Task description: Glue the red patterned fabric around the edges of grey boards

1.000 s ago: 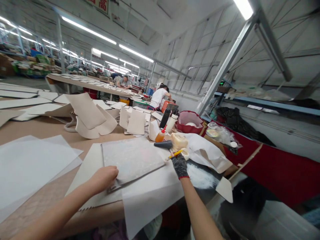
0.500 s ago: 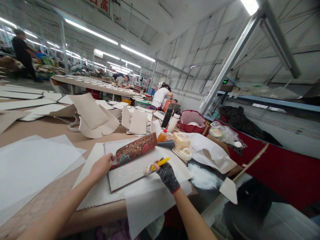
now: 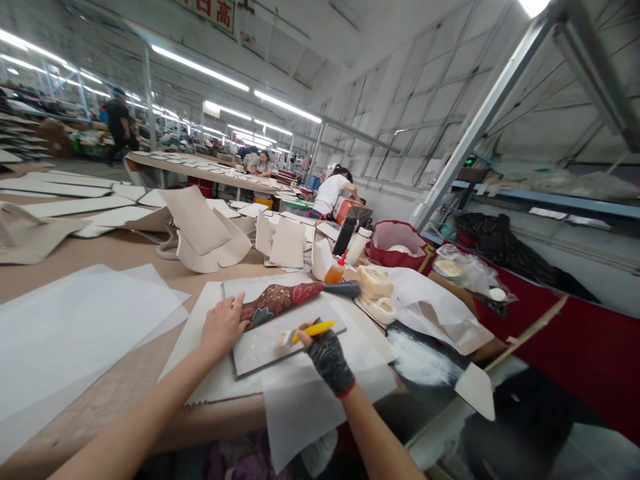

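My left hand, bare, grips the left end of a brown leather panel with a floral pattern; its fingertips are partly hidden. The panel is folded over along the far side of a pale, dark-edged board. In my right hand, which wears a dark fingerless glove, is a brush with a yellow handle. The brush's pale bristles are at the board's surface, which has whitish spots. Beneath the board lies a larger white sheet.
Beyond the panel stand an orange glue bottle, a dark cone-shaped object and a yellowish block. White powder or paste covers a dark surface at right. Cream cut pieces stand behind; paper sheets lie left. People work farther back.
My left hand has moved further over the panel's end, and the panel is folded into a narrower roll. The brush has shifted left across the board. The camera view has turned slightly left.
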### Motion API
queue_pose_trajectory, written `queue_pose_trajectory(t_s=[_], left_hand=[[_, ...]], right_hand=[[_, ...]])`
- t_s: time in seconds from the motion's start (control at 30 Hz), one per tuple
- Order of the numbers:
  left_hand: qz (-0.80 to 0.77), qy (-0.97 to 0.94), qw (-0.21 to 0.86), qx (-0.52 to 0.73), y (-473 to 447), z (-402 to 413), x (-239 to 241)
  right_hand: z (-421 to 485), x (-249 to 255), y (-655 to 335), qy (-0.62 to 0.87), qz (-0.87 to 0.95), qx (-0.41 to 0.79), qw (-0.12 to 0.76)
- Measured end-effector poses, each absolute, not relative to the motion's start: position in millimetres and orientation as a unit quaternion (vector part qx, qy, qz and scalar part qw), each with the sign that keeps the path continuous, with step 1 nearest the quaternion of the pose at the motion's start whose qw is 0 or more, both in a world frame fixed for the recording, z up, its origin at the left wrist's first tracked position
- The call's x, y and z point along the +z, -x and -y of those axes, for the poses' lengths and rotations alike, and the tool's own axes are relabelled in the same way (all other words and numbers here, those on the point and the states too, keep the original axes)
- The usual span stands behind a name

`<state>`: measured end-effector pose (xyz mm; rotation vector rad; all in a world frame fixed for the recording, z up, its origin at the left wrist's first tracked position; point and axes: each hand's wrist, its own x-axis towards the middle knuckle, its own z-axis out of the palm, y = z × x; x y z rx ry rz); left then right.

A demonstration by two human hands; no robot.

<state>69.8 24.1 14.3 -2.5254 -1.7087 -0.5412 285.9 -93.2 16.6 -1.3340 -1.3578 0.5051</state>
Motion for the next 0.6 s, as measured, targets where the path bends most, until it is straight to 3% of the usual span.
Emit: queue_pose_trajectory(t_s=[0.07, 0.13, 0.27, 0.47, 0.6], left_hand=[[0.522, 0.825, 0.086, -0.197, -72, -20, 13], [0.476, 0.849, 0.103, -0.205, -73, -17, 12], [0.426, 0.887, -0.032, -0.174, -75, -16, 8], [0.476, 0.851, -0.133, -0.176, -73, -23, 1], [0.467, 0.847, -0.196, -0.161, -67, -22, 3]], right_hand=[[95, 18, -263, 0.544, 0.599, 0.262, 0.526], [96, 22, -264, 0.584, 0.602, 0.235, 0.491], [101, 33, -274, 0.656, 0.602, 0.096, 0.444], [106, 34, -219, 0.527, 0.677, 0.246, 0.452], [104, 33, -210, 0.57, 0.684, 0.17, 0.422]])
